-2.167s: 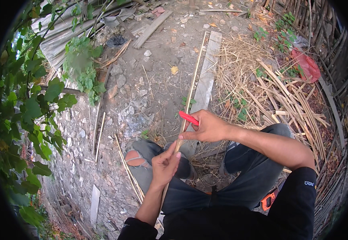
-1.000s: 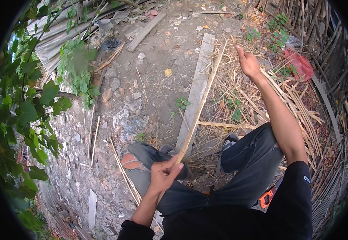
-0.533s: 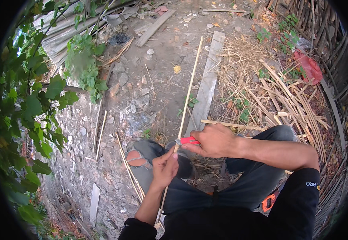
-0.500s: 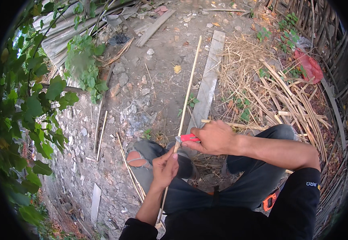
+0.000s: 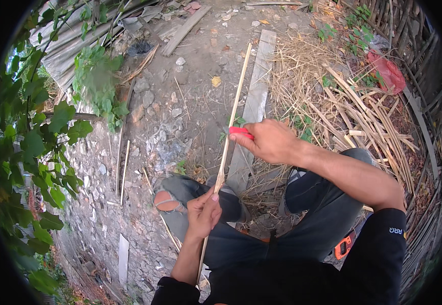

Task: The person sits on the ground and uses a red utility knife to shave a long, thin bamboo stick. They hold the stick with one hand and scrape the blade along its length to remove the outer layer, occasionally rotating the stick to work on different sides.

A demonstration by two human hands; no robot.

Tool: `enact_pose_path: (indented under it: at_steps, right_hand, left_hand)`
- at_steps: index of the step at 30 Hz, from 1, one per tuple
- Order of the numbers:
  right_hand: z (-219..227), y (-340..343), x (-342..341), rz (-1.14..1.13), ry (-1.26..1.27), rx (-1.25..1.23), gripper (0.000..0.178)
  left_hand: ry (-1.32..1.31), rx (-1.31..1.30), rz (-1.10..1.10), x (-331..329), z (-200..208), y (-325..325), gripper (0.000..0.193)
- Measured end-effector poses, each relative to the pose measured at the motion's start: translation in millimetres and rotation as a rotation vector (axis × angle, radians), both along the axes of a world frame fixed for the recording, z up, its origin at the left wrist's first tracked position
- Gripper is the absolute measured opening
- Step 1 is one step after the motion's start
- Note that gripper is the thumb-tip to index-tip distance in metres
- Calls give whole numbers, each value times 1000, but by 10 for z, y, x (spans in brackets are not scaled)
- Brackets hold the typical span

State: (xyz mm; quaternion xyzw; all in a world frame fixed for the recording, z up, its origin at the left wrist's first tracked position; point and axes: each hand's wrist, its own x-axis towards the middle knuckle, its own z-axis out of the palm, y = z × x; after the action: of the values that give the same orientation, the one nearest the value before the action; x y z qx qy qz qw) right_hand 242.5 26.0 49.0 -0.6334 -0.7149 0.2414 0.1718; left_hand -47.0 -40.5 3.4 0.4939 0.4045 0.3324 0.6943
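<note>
A long, thin bamboo strip [image 5: 237, 96] slants up and away from me, its lower end passing beside my left forearm. My left hand [image 5: 204, 213] is closed around its lower part, thumb and fingers pinching it just below a rough, paler spot. Farther up the strip, my right hand [image 5: 269, 140] is closed on a red-handled knife [image 5: 240, 133], held against or very close to the strip. The blade cannot be made out here.
A grey plank [image 5: 256, 101] lies on the dirt beyond my knees. On the right are dry shavings [image 5: 302, 71], a pile of split strips [image 5: 378, 122] and a red plastic bag [image 5: 386, 73]. An orange-handled saw [image 5: 343, 247] rests by my right thigh. Leafy vines hang left.
My right hand has slid the knife up the strip, away from my left hand. The left hand keeps its grip and has shifted slightly down and left. The view has tilted a little.
</note>
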Motion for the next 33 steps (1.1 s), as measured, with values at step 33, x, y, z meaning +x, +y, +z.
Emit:
enact_pose_path:
  at_steps: [33]
  right_hand:
    - [79, -360, -242, 267, -117, 21, 69]
  left_hand:
    - [-75, -83, -74, 23, 68, 47, 44]
